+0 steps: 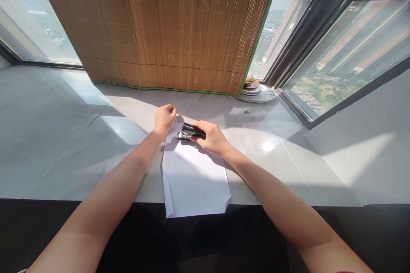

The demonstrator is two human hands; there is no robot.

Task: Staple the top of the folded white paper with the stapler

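White paper [195,179] lies on the grey tiled sill, its near end sticking out past the front edge and its lower corners bent. My right hand [213,136] is wrapped round a black stapler [194,130], which rests over the far part of the paper with its jaws parted and pointing left. Just beyond the paper's far left corner, my left hand [165,119] is closed with fingertips pinched together. Whatever it may hold is too small or hidden to make out.
A brown bamboo blind [169,30] with green edging hangs down to the sill [64,136] at the back. Stacked plates [253,89] stand by its right corner. Small dark bits [245,111] lie right of the hands. Dark-framed windows [346,59] flank the blind.
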